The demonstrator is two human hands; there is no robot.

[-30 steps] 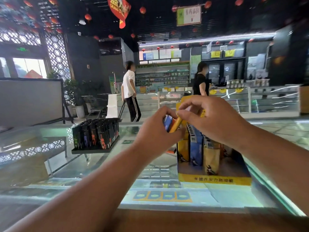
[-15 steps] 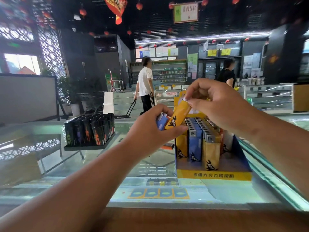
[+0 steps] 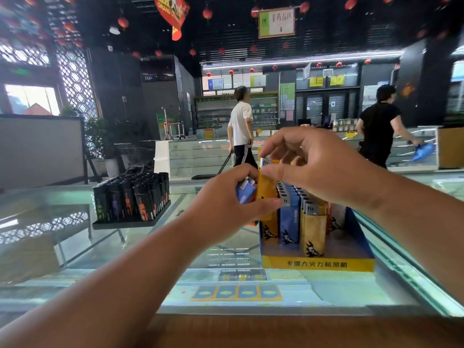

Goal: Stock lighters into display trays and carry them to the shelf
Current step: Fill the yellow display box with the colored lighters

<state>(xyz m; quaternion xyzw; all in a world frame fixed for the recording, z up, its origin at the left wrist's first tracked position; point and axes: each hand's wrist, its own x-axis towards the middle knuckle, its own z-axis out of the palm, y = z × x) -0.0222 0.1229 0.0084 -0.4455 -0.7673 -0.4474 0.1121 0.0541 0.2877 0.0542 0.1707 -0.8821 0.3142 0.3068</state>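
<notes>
Yellow lighter [image 3: 266, 188] upright, apparently between fingertips [image 3: 270, 172] of right hand [image 3: 316, 167]

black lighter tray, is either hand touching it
No, the black lighter tray stands alone on the left while the left hand and right hand work at the yellow-fronted tray.

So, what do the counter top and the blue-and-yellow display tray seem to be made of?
The counter top: glass, glossy; it mirrors the window lattice and shows shelves beneath. The display tray: probably printed cardboard, matt; thin flat walls, printed lettering.
</notes>
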